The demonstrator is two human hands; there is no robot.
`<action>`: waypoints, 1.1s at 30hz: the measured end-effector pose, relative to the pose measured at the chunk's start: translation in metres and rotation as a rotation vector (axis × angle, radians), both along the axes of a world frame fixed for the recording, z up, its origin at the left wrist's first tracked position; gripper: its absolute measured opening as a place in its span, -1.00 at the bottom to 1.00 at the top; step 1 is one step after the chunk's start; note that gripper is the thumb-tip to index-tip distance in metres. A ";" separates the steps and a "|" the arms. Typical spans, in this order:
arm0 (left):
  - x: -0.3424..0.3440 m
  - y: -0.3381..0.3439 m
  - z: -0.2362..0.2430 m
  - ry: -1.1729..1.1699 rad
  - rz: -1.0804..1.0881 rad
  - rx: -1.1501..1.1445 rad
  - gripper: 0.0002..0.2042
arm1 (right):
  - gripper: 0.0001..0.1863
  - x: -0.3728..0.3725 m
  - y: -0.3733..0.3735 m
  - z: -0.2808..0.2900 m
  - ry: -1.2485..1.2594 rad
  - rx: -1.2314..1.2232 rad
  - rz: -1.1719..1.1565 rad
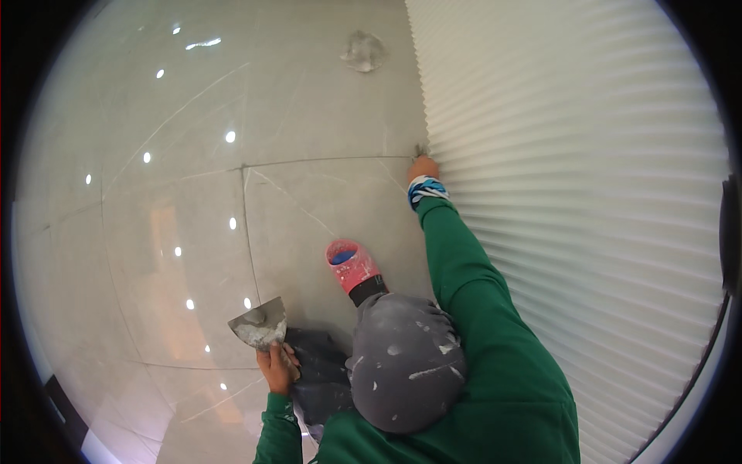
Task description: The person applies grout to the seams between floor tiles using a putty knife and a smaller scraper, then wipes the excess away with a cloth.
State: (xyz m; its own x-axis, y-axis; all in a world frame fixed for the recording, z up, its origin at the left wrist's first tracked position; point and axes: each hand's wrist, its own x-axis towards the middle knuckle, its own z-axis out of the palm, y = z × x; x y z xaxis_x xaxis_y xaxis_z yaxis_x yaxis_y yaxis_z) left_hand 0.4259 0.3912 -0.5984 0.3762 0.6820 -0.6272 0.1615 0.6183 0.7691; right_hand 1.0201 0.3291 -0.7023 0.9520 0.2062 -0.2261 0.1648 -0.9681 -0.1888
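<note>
My left hand [277, 366] is low on the left, its fingers wrapped around the handle of a broad putty knife [241, 331]. A lump of grey-white filler [263, 332] lies on the blade, which points up and away from me. Far ahead, my right hand [423, 168] is closed at the foot of the ribbed white wall [572, 193], close to a floor joint. A small grey shape sticks out past its fingers, too small to identify. A patterned blue and white band circles that wrist.
Large grey glossy tiles [332, 193] with dark joints cover the floor, reflecting several lights. A whitish filler smear [363, 52] lies farther off beside the wall. My bent knee [406, 363] in speckled grey cloth and a pink shoe [353, 264] with a blue part are between my hands.
</note>
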 end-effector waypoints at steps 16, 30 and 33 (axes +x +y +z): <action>0.017 0.027 -0.009 0.031 0.042 -0.038 -0.75 | -0.81 0.010 0.033 -0.034 -0.109 -0.064 0.011; 0.046 0.010 0.008 -0.024 0.036 0.026 -0.78 | -0.68 0.025 0.032 0.029 -0.093 0.104 0.234; 0.031 0.009 0.009 0.014 0.062 0.035 -0.79 | -0.66 -0.022 0.044 0.034 0.152 0.109 0.384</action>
